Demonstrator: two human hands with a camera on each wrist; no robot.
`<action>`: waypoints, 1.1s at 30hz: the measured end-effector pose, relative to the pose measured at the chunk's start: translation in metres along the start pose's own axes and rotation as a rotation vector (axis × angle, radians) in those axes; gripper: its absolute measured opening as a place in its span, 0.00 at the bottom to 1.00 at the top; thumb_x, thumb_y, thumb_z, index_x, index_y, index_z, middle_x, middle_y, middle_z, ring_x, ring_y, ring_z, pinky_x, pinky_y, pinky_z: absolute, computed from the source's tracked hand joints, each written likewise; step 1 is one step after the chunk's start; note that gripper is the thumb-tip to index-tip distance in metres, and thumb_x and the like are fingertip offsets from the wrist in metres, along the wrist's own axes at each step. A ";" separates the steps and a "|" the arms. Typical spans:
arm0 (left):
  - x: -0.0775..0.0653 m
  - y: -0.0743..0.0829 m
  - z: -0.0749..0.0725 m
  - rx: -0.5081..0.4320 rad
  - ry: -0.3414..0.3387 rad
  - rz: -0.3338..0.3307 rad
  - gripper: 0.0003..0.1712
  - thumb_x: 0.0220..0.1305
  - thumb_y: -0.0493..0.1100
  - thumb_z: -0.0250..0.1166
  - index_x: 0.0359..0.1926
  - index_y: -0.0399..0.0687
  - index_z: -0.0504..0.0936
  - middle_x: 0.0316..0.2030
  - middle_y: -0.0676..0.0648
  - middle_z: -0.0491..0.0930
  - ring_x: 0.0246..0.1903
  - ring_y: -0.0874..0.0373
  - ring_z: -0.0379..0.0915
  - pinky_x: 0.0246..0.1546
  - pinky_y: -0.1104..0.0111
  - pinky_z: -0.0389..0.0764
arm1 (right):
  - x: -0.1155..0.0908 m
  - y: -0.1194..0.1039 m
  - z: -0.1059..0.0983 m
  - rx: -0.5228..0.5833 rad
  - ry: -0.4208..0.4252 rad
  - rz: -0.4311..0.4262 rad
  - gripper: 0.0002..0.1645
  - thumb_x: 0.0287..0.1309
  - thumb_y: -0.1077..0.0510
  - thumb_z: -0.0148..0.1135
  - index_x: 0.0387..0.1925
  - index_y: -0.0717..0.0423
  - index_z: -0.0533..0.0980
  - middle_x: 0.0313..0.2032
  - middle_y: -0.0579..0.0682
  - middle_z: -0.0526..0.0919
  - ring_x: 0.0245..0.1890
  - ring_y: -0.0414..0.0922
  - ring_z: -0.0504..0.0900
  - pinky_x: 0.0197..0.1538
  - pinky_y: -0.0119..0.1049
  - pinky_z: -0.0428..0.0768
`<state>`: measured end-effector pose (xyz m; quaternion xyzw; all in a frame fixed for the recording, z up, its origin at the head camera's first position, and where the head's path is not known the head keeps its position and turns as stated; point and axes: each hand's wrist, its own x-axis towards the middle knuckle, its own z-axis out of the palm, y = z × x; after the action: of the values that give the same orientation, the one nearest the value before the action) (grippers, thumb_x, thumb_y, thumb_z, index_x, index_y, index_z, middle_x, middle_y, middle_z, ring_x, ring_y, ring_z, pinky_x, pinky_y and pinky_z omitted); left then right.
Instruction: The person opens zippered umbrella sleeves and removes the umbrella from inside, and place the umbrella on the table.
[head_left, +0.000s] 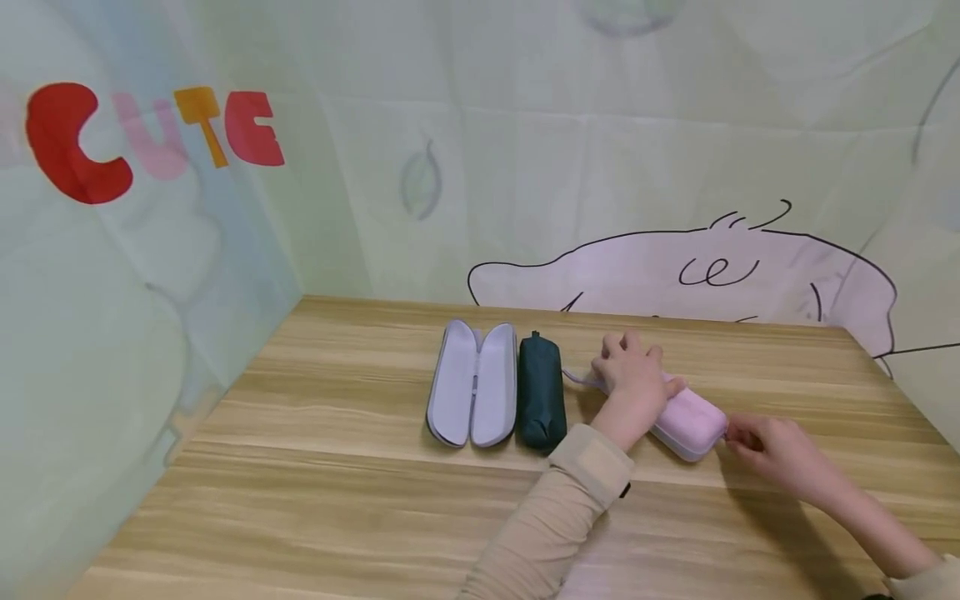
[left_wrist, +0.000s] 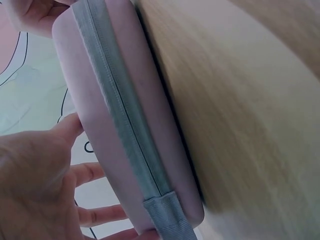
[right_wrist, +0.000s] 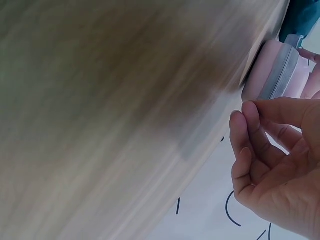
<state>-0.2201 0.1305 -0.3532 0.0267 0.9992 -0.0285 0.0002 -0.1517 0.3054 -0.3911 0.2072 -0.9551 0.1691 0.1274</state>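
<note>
In the head view a pink zippered case (head_left: pixel 692 417) lies at a slant on the table, closed, with a grey zipper band (left_wrist: pixel 117 95) along its side and a grey strap (left_wrist: pixel 172 217) at its far end. My left hand (head_left: pixel 632 379) holds that far end from above, thumb on the top and fingers around the strap end. At the near end, my right hand (head_left: pixel 776 450) pinches thumb and forefinger at the zipper's end; the pull itself is hidden by the fingertips. Left of these lie a dark green soft pouch (head_left: pixel 542 392) and an opened pale lilac glasses case (head_left: pixel 452 383).
The wooden table (head_left: pixel 300 500) ends at a printed cloth backdrop (head_left: pixel 525 183) behind and to the left. The dark green pouch lies right beside the opened case, close to my left forearm.
</note>
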 end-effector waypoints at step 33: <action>-0.002 0.004 -0.002 0.011 -0.013 -0.048 0.33 0.54 0.81 0.45 0.60 0.84 0.66 0.57 0.55 0.63 0.51 0.53 0.62 0.36 0.64 0.71 | -0.007 -0.009 0.003 0.008 0.012 -0.122 0.20 0.42 0.70 0.69 0.19 0.44 0.69 0.17 0.30 0.64 0.20 0.25 0.58 0.22 0.26 0.60</action>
<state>-0.2174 0.1349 -0.3517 0.0027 0.9994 -0.0341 0.0059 -0.1417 0.2987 -0.3934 0.2644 -0.9393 0.1662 0.1420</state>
